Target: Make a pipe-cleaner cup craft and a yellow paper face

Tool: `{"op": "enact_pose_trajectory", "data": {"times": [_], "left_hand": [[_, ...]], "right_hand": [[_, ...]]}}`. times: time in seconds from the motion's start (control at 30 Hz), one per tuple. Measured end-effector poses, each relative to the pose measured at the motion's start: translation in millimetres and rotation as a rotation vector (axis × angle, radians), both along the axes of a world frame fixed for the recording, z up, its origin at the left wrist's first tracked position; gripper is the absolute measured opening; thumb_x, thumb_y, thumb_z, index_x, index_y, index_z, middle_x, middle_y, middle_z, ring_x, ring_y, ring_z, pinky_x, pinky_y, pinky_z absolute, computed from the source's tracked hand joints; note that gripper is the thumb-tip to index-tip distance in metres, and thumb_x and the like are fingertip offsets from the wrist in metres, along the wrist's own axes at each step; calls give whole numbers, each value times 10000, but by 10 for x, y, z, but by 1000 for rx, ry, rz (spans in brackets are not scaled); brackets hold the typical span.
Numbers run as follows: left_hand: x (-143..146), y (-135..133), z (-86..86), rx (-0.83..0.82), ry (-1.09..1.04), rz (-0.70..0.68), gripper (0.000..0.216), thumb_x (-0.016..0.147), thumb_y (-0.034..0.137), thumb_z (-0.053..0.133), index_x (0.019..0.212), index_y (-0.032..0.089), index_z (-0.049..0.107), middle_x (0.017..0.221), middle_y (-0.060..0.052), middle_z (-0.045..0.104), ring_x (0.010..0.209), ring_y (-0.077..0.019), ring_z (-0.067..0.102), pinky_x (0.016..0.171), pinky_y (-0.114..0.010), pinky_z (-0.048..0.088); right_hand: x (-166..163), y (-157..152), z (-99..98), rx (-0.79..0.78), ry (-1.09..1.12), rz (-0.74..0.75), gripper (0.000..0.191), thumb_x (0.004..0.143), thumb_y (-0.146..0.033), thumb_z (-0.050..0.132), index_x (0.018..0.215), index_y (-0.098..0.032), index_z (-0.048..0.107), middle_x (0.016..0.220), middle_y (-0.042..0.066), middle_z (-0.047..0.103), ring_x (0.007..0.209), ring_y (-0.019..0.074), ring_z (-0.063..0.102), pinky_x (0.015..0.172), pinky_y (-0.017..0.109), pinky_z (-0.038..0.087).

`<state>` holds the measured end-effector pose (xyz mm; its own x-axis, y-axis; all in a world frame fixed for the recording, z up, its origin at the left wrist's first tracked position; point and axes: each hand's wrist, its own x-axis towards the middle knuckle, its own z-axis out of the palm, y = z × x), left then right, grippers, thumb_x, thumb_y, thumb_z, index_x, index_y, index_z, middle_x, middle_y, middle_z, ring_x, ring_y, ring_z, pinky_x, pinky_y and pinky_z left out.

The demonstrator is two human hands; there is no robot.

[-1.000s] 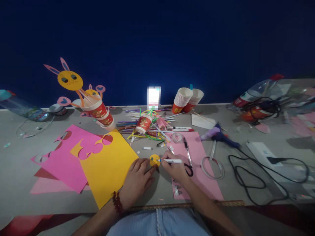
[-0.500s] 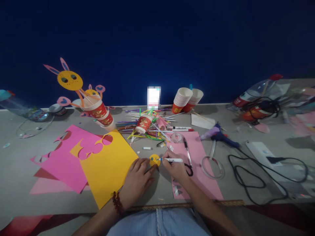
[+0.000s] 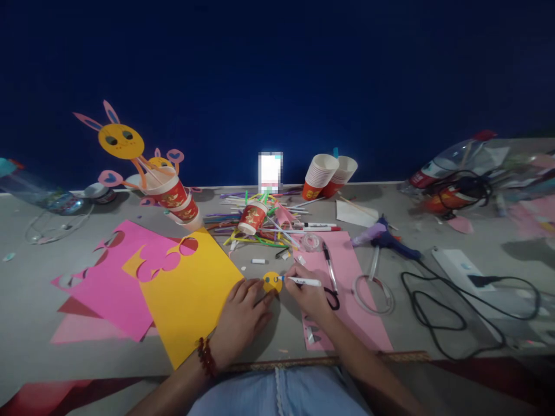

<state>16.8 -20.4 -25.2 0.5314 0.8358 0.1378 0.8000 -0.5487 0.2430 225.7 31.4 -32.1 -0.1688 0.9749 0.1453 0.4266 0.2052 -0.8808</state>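
Note:
My right hand [image 3: 309, 292] is closed around a white acrylic marker [image 3: 306, 282] with a blue tip. Its tip meets a small round yellow paper disc [image 3: 272, 287], where one filled blue dot and a curved blue outline show. My left hand [image 3: 245, 309] lies flat on the grey table, fingertips at the disc's lower left edge, steadying it. Under the left wrist is a yellow paper sheet [image 3: 191, 294] with round cut-outs. A white marker cap [image 3: 259, 262] lies just beyond the disc.
Left stand red paper cups [image 3: 171, 196] with a yellow rabbit face [image 3: 121, 141]. A red cup [image 3: 252, 217] sits among coloured straws and sticks. Right are pink paper [image 3: 347, 312], a roll of tape [image 3: 311, 242], a blue glue gun [image 3: 385, 240], black cable [image 3: 416, 312] and stacked cups [image 3: 321, 173].
The blue outline on the disc has grown from an open curve to a nearly closed ring. The marker tip has shifted slightly; my left hand stays put.

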Motion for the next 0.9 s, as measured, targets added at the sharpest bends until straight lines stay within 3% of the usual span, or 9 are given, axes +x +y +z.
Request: {"op": "enact_pose_trajectory", "data": {"times": [0.9], "left_hand": [[2, -1, 8, 6, 11, -3, 469, 888, 284, 688, 1341, 274, 568, 1352, -93, 562, 1249, -295, 495, 1093, -504, 404]], "right_hand": [[4, -9, -21, -30, -82, 24, 120, 838, -264, 529, 727, -228, 553, 660, -18, 625, 602, 152, 563, 571, 248, 401]]}}
